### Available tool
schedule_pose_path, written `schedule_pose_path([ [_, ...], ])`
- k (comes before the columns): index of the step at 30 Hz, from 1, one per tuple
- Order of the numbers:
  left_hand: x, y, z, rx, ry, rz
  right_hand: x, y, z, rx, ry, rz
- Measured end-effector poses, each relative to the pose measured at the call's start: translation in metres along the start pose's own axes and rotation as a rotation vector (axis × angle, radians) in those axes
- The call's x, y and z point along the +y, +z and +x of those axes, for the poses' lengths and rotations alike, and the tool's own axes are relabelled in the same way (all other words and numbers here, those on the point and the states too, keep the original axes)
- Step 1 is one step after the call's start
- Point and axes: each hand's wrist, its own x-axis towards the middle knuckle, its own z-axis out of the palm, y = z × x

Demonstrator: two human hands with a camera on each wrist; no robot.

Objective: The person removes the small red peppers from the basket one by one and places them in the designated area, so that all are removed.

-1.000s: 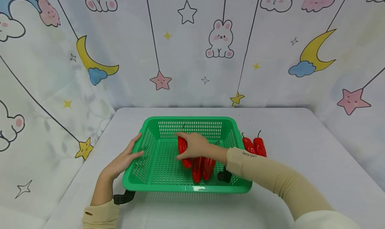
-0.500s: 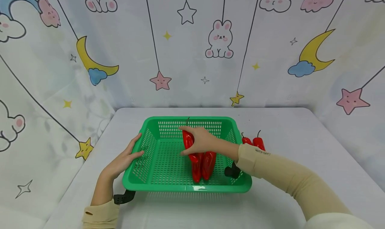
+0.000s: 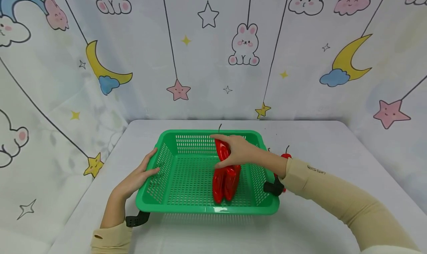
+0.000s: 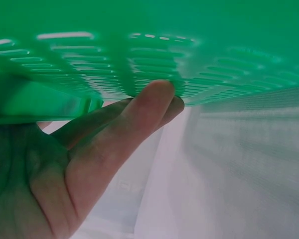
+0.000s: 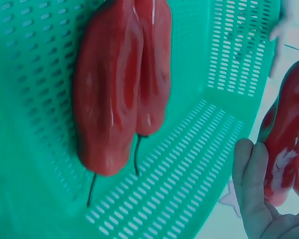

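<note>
A green perforated plastic basket (image 3: pixel 183 209) stands on the white table. My left hand (image 3: pixel 138 175) grips its left rim, thumb over the edge; in the left wrist view my fingers (image 4: pixel 149 107) lie along the outer wall. Above the basket's right half, my right hand (image 3: pixel 240 150) holds a red chili pepper (image 3: pixel 222 149) between thumb and fingers, its stem pointing to the back. The right wrist view shows this raised pepper (image 5: pixel 289 134) apart from two other red peppers (image 5: pixel 107 94) lying side by side on the basket floor.
To the right of the basket lie more red peppers (image 3: pixel 286 156), mostly hidden behind my right forearm. A black wrist device (image 3: pixel 273 188) overlaps the basket's right rim. Behind the table hangs a white curtain (image 3: pixel 207 61) printed with moons, stars and rabbits.
My right hand has moved right and slightly towards the back, lifting the chili pepper with it from the basket floor. The left hand has stayed at the rim.
</note>
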Motion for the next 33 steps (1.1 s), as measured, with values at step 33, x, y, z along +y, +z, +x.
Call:
schedule_pose_path([
  [33, -0.001, 0.001, 0.000, 0.005, 0.004, 0.031, 0.045, -0.063, -0.070, 0.087, 0.081, 0.021],
])
